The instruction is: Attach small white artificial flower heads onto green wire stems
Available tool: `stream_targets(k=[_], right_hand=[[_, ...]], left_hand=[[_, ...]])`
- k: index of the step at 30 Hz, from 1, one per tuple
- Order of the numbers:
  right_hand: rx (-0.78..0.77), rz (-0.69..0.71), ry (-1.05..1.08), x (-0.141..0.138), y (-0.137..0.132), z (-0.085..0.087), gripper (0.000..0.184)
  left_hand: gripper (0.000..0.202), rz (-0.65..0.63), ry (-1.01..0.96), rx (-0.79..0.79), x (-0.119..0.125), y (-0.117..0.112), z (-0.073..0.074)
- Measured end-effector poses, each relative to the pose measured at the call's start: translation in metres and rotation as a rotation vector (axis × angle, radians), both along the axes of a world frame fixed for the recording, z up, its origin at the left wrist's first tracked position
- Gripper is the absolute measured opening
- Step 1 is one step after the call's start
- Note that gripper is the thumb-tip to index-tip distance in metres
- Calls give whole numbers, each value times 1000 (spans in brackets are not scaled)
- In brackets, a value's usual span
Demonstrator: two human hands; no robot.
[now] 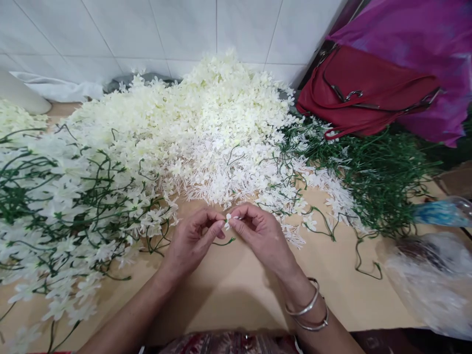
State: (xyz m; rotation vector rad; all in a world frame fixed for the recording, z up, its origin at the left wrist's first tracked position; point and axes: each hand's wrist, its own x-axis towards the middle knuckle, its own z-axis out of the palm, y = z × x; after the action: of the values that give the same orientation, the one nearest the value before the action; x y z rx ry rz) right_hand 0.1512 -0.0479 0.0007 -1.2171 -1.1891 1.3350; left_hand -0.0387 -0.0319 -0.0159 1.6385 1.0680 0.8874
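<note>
My left hand (193, 241) and my right hand (260, 236) meet over the tan table (228, 290), fingertips pinched together on one small white artificial flower (228, 220). A thin green stem (225, 242) hangs below it, under my left thumb. Just beyond my fingers lies a big heap of loose white and cream flowers (206, 128). My right wrist wears silver bangles (308, 309).
Assembled flower vines with green stems (55, 196) cover the left of the table. Bare green stems (376, 172) pile at the right, behind them a red handbag (365, 93) and purple cloth (424, 34). Clear plastic bags (431, 275) lie at the right edge. A white tiled wall (147, 29) stands behind.
</note>
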Motion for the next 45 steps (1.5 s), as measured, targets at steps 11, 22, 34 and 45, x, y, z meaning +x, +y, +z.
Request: stream_targets(k=[11,22,34,45], right_hand=[[-30,51,-12,-1,4,-2,16],[-29,69,58,0,9,-8,21],[-26,174,91,18,14,-9,13],[-63,225,92,22,14,-4,6]], left_hand=[[26,-17,61,63,-3,2,-10],[27,43,32,52,1,1,-12],[16,8,29,88,3,-1,-3],[11,-31,66,50,4,0,-2]])
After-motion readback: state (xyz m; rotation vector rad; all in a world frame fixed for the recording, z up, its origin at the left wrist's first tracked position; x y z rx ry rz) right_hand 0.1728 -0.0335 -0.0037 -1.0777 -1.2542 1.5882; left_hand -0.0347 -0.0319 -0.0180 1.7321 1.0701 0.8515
